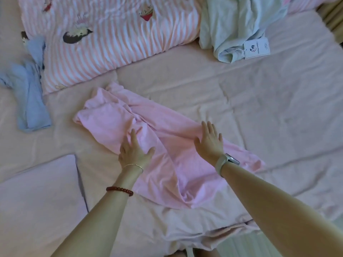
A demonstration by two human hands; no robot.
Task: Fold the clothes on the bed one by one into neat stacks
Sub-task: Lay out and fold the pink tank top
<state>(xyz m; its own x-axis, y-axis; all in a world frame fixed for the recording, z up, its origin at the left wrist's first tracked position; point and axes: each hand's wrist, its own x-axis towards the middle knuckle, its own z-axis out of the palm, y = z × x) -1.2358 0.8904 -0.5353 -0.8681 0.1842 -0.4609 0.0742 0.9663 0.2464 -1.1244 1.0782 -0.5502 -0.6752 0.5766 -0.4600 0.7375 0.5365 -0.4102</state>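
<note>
A pink garment point(167, 164) lies rumpled and spread across the middle of the bed, running from upper left to lower right. My left hand point(133, 151) rests flat on its left part with fingers straight. My right hand point(210, 140) presses flat on its upper right edge, fingers straight and spread. A folded pale lilac garment point(37, 197) lies at the lower left. A crumpled blue garment point(30, 93) sits at the far left. A pale mint garment point(235, 28) with a white hang tag point(257, 48) is bunched at the upper right.
A pink-and-white striped quilt point(111, 39) with cartoon prints covers the upper left of the bed. The peach bed sheet point(269, 108) stretches wide to the right. The bed's near edge point(213, 236) runs along the bottom.
</note>
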